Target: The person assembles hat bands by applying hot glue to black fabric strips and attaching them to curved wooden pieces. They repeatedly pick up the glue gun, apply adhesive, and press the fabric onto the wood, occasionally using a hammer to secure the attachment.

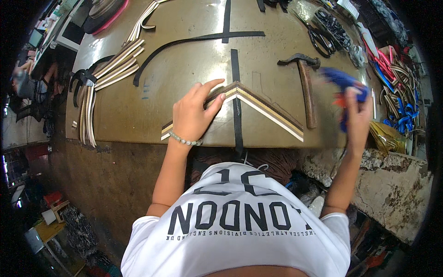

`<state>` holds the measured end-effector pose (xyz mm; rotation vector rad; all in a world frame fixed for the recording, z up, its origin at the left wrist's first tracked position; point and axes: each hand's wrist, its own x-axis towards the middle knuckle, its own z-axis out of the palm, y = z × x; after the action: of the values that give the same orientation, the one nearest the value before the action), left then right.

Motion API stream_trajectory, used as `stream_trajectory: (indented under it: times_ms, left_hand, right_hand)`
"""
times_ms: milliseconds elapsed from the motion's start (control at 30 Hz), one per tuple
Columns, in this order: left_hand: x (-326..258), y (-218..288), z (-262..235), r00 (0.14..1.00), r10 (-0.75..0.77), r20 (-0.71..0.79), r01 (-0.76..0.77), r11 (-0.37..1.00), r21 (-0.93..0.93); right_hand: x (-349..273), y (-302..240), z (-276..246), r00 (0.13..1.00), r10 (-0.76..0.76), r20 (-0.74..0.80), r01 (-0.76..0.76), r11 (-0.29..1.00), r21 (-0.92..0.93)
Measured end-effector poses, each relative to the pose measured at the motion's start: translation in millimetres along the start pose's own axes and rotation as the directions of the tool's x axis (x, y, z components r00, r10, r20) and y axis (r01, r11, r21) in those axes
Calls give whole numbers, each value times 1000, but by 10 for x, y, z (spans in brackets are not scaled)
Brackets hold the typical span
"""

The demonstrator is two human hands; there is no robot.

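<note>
A striped strap (270,111) in brown, tan and white lies bent into a peak near the table's front edge. My left hand (191,108) rests over its left arm, thumb and forefinger on either side of the band just short of the peak, and hides part of it. Beneath the peak runs a black strap (237,122), which hangs over the edge. Off to the right, my right hand (359,108) is wrapped round a blue glue gun (339,79) with an orange trigger. The gun is blurred and held apart from the strap.
A hammer (306,92) lies between the striped strap and the glue gun. Scissors (323,41) sit at the far right, near tangled coloured straps (401,106). Bundled striped straps (87,111) hang at the table's left. A curved black strap (175,44) lies farther back.
</note>
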<state>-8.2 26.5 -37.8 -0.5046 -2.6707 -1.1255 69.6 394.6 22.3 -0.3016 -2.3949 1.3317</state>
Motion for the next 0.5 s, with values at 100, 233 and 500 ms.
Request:
stream_trajectory:
  times_ms: [100,233,500]
  left_hand:
    - [67,-32,-41,980,89,-179,-117,981,-153]
    - [68,54,-139,955,-203,214,287,467,-837]
    - [56,591,-111,909,-83,408,414,276,-867]
  right_hand:
    - [239,766,-509,758,-99,-644,-93,962,-257]
    - [47,738,-841,837,154,-525,-515,546,-661]
    - [-372,-800,947,823,-242,513,168,968,187]
